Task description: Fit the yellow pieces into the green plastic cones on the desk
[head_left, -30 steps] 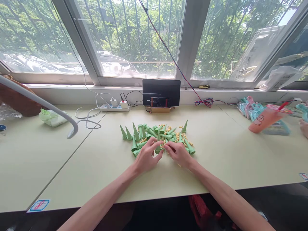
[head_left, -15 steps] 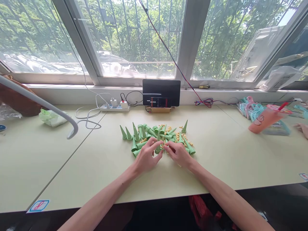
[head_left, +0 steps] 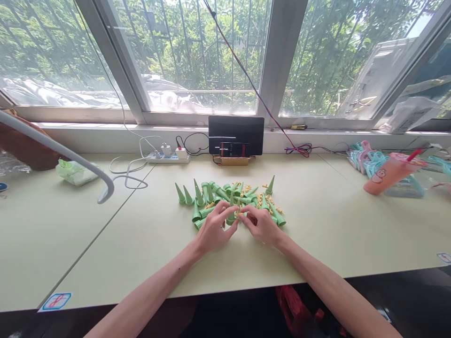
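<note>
My left hand is closed around the base of a green plastic cone spike, which stands with its tip up. Close beside it, my right hand pinches a small yellow plastic piece at the side of that cone. Fingers partly hide the spot where the two pieces meet, so whether they touch I cannot tell. Around and behind both hands lies a pile of green cones, some upright and some on their sides. Small yellow pieces are scattered among them, mostly on the right.
A phone leans on a cardboard stand before a dark tablet. Back left is a power strip with cables; a grey curved arm crosses the left side. An orange cup tilts at right near teal and pink items.
The right fingertips have shifted slightly, and the yellow piece between them shows more plainly beside the cone. My left hand keeps its hold on the cone.
</note>
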`<state>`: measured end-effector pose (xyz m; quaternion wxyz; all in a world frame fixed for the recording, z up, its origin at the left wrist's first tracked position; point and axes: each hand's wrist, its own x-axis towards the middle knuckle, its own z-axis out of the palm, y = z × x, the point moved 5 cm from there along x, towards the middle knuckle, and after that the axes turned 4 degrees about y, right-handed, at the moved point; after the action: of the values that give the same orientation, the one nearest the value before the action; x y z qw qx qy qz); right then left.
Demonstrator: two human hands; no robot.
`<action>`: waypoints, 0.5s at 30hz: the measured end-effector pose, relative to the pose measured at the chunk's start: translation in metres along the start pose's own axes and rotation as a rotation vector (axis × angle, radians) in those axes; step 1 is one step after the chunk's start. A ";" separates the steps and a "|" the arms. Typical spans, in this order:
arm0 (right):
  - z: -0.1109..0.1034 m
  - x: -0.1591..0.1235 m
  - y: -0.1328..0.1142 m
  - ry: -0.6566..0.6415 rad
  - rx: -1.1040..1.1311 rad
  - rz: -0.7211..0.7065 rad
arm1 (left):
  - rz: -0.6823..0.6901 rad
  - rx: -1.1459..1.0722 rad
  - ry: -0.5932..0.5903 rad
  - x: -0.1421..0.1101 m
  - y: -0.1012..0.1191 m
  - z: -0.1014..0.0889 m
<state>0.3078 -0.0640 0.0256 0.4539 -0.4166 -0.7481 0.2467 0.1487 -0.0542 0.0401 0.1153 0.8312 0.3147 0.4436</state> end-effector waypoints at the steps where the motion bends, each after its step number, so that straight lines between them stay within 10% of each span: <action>1: 0.000 0.000 0.000 -0.001 -0.003 0.001 | -0.001 0.000 -0.002 0.000 0.000 0.000; 15: 0.000 0.000 0.000 -0.007 0.000 0.011 | -0.005 -0.001 0.003 0.000 0.000 -0.001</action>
<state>0.3082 -0.0642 0.0255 0.4496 -0.4200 -0.7474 0.2507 0.1483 -0.0544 0.0404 0.1163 0.8295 0.3170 0.4448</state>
